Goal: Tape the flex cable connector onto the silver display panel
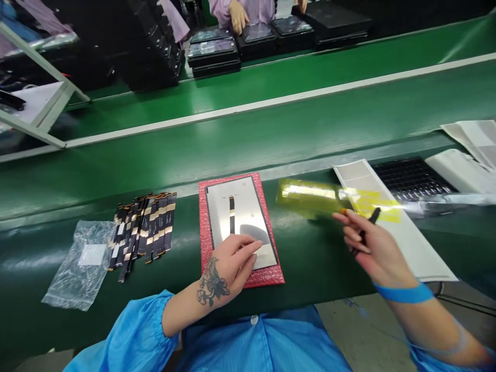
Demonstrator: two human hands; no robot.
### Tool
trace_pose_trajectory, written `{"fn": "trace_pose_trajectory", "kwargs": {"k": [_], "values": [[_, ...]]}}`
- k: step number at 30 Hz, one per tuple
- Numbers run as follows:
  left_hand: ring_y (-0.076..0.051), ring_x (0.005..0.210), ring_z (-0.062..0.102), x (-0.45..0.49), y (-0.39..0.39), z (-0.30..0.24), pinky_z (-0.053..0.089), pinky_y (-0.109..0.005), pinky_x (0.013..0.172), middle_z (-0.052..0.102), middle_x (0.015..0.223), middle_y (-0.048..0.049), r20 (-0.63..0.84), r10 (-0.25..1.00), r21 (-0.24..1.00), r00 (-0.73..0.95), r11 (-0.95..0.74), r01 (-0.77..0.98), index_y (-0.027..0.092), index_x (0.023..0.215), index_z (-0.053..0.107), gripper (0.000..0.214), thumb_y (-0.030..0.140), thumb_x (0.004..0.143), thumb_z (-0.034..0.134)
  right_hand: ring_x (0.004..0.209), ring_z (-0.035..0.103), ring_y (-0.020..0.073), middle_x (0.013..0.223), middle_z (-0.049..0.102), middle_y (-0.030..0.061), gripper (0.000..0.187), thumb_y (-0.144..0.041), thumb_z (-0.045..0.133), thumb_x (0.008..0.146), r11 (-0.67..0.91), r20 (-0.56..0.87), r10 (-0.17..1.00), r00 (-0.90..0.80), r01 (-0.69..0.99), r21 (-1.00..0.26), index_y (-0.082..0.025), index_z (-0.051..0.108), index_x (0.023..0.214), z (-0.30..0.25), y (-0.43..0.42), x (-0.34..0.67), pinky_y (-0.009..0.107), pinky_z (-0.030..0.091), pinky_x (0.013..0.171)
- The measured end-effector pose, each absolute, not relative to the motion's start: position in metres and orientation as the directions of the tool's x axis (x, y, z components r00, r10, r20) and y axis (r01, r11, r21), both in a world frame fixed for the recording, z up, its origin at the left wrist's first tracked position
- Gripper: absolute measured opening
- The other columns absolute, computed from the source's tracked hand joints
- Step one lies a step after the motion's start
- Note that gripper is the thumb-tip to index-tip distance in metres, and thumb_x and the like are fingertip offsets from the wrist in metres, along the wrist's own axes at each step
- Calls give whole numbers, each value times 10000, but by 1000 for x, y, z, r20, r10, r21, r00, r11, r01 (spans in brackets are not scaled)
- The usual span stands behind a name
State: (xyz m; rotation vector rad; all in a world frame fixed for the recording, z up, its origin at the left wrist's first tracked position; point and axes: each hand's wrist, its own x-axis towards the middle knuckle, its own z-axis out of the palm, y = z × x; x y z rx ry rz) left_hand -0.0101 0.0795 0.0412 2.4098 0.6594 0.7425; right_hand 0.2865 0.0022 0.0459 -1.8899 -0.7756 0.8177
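My left hand (231,263) lies over the lower part of a flat display panel (246,206), fingers stretched out and holding nothing that I can see. A dark flex cable (232,214) with pale bands rests on the panel, its lower end hidden by that hand. Beneath the panel is a red bubble-wrap sheet (277,268). To the right, my right hand (375,248) is closed around a slim black tool (374,216), perhaps tweezers. An amber bit shows at its fingertips, beside a blurred, see-through yellow film (308,197); whether the fingers grip the film is unclear.
Several flex cables (149,227) lie at left beside a clear plastic bag (83,266). At right are a white sheet (411,237) with yellow strips and a black gridded tray (416,178). Across the green bench, a person's hand (238,16) touches stacked black trays (215,54).
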Motion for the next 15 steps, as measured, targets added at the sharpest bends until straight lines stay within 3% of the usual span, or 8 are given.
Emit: {"fn": "trace_pose_trajectory", "kwargs": {"k": [2, 5, 11, 13, 15], "values": [[-219, 1028, 591, 9, 87, 32, 531, -354, 865, 629, 1126, -149, 384, 477, 474, 791, -836, 275, 98, 1168, 591, 297, 156, 921, 437, 401, 267, 78, 619, 560, 58, 463, -644, 670, 639, -387, -353, 726, 590, -75, -919, -191, 575, 648, 33, 8, 276, 192, 143, 285], [-282, 1187, 525, 34, 102, 18, 488, -414, 972, 575, 1269, -184, 332, 348, 316, 877, -917, 245, 56, 1185, 584, 331, 213, 923, 457, 414, 243, 50, 621, 587, 58, 466, -535, 805, 505, -383, -534, 647, 544, -374, -845, -152, 643, 714, 27, 12, 278, 144, 129, 299], [-387, 1349, 347, 55, 131, 6, 361, -581, 1048, 468, 1427, -115, 112, 287, 142, 952, -952, 270, 176, 1314, 534, 547, 518, 887, 532, 382, 146, 23, 698, 635, 95, 431, -511, 770, 630, -558, -686, 631, 362, -403, -726, -136, 716, 837, 44, -13, 315, 142, 145, 269], [-389, 1373, 305, 58, 139, 5, 320, -599, 1064, 438, 1452, -117, 93, 282, 119, 955, -955, 271, 189, 1348, 506, 619, 594, 881, 482, 374, 172, 32, 615, 577, 57, 436, -529, 787, 605, -580, -688, 631, 358, -371, -725, -150, 738, 816, 51, -25, 321, 148, 187, 253], [-396, 1385, 277, 60, 147, 5, 287, -618, 1069, 395, 1476, -142, 88, 298, 95, 950, -952, 290, 180, 1369, 484, 675, 636, 873, 450, 387, 293, 61, 585, 543, 50, 440, -559, 822, 530, -545, -658, 618, 430, -368, -753, -169, 747, 719, 56, -34, 321, 170, 319, 269]]}}
